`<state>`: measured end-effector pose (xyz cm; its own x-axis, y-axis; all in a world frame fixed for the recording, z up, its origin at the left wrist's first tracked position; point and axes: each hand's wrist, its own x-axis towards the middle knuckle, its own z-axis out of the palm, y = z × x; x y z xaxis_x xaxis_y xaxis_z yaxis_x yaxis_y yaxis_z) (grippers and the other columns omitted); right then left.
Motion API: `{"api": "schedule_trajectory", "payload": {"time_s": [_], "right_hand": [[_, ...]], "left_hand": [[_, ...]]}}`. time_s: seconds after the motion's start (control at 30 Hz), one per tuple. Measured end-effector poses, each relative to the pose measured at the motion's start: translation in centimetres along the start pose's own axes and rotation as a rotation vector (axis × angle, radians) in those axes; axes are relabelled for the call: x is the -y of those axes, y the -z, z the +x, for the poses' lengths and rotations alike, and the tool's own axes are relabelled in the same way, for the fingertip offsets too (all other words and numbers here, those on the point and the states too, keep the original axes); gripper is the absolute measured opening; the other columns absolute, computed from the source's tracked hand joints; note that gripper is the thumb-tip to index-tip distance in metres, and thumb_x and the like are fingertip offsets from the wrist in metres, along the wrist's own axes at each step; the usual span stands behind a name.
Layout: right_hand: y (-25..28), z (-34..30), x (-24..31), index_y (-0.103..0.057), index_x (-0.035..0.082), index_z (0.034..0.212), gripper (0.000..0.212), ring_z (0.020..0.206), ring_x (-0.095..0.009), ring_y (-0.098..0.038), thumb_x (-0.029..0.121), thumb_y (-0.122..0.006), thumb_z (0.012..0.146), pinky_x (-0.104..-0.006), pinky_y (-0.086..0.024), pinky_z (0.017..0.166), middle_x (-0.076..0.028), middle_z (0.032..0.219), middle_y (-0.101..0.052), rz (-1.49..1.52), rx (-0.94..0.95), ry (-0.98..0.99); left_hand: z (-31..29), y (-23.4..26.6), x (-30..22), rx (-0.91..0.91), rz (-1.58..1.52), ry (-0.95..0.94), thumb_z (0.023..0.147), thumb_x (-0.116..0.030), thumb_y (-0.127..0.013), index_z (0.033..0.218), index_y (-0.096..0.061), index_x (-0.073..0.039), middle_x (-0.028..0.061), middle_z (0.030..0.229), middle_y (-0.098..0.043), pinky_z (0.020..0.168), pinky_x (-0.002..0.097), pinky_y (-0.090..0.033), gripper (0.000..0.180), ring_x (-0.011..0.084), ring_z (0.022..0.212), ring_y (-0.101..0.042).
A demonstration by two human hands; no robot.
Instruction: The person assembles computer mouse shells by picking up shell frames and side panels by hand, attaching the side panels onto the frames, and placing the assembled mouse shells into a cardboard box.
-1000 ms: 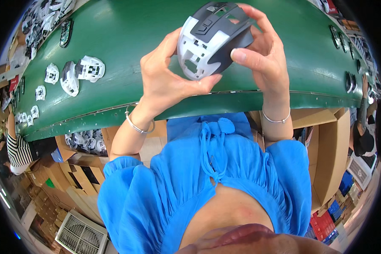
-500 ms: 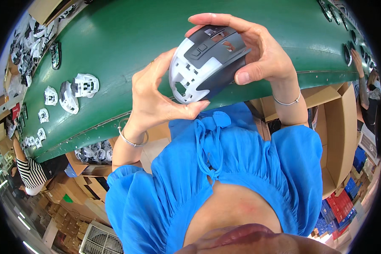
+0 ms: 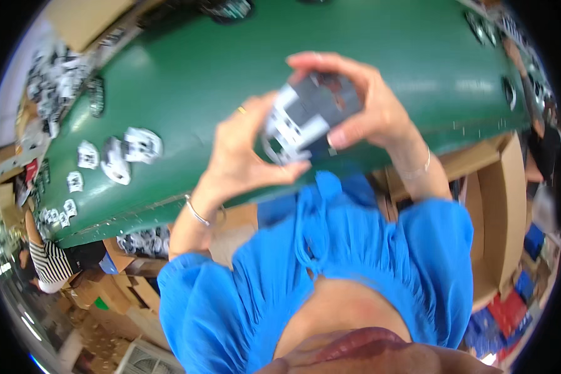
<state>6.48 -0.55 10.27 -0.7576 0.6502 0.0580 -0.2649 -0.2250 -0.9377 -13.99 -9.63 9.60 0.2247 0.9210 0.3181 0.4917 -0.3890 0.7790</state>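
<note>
Between both hands, above the green work surface [image 3: 199, 75], is a rounded plastic housing [image 3: 318, 106], dark grey and white with cut-out openings. My left hand [image 3: 240, 153] is curved around its white end, with the thumb along the lower edge. On the dark end, my right hand [image 3: 377, 106] wraps its fingers over the top and presses the thumb near the lower side. Motion blurs the housing's details. To the left lie similar white parts: a white and dark one [image 3: 116, 163], another beside it [image 3: 144, 146] and several smaller ones.
An open cardboard box [image 3: 511, 212] stands at the right below the bench. A box of white parts [image 3: 144, 243] is under the left side. White and dark parts [image 3: 56, 81] are heaped far left. Co-workers show at both ends: a striped sleeve [image 3: 51, 262] and an arm [image 3: 520, 65].
Both hands and the housing appear lower and smaller, now blurred by motion. The surroundings have shifted too, with the left-hand parts appearing slightly right and lower. The grip looks much the same.
</note>
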Motion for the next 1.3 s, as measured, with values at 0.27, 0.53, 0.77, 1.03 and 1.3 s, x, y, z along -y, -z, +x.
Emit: {"api": "schedule_trajectory", "payload": {"time_s": [0.27, 0.53, 0.77, 1.03, 1.3], "right_hand": [[-2.2, 1.6, 0.9, -0.042, 0.003, 0.138, 0.092, 0.110, -0.017, -0.053, -0.002, -0.084, 0.056, -0.0322, -0.043, 0.098, -0.009, 0.121, -0.054, -0.145, 0.079, -0.031], [-5.0, 7.0, 2.5, -0.048, 0.004, 0.132, 0.079, 0.111, -0.024, -0.054, 0.002, -0.079, 0.060, -0.0342, -0.048, 0.092, -0.011, 0.120, -0.054, -0.714, 0.063, 0.458], [-5.9, 11.2, -0.6, -0.055, 0.008, 0.126, 0.064, 0.108, -0.032, -0.054, 0.009, -0.076, 0.065, -0.0446, -0.047, 0.089, -0.014, 0.121, -0.054, -1.243, 0.297, 1.030], [1.6, 28.4, 5.1, -0.066, 0.000, 0.101, 0.031, 0.075, -0.014, -0.066, 0.024, -0.068, 0.082, -0.0267, -0.053, 0.069, -0.010, 0.079, -0.069, -1.149, -0.462, 0.603], [4.0, 34.8, 5.5, -0.070, 0.002, 0.090, 0.035, 0.072, -0.023, -0.069, 0.033, -0.071, 0.074, -0.0340, -0.052, 0.071, -0.014, 0.080, -0.070, -1.357, -0.641, 0.394]], "left_hand": [[-1.0, 0.8, 1.2, -0.151, -0.112, 0.009, 0.062, -0.029, -0.085, 0.112, -0.060, 0.000, 0.0115, 0.098, -0.065, 0.081, 0.0336, -0.050, 0.063, 0.0248, 0.092, -0.064], [-0.2, 4.0, 5.0, -0.233, 0.028, 0.084, 0.066, -0.039, -0.081, 0.143, -0.033, -0.005, 0.0207, 0.153, -0.017, 0.114, 0.0438, -0.019, 0.097, 0.0312, 0.143, -0.014], [-2.2, 3.2, 6.4, -0.154, -1.920, 0.309, 0.089, -0.043, -0.057, 0.134, -0.040, -0.005, 0.0133, 0.129, -0.050, 0.103, 0.0405, -0.039, 0.062, 0.0250, 0.119, -0.047], [-2.9, 3.6, 6.8, -0.545, -1.370, 0.438, 0.084, -0.024, -0.065, 0.130, -0.041, -0.001, 0.0200, 0.120, -0.056, 0.094, 0.0425, -0.049, 0.057, 0.0313, 0.107, -0.059], [-3.8, 3.2, 7.0, -0.407, -1.392, 0.496, 0.080, -0.028, -0.069, 0.133, -0.040, 0.001, 0.0174, 0.115, -0.058, 0.088, 0.0375, -0.053, 0.066, 0.0253, 0.098, -0.063]]}}
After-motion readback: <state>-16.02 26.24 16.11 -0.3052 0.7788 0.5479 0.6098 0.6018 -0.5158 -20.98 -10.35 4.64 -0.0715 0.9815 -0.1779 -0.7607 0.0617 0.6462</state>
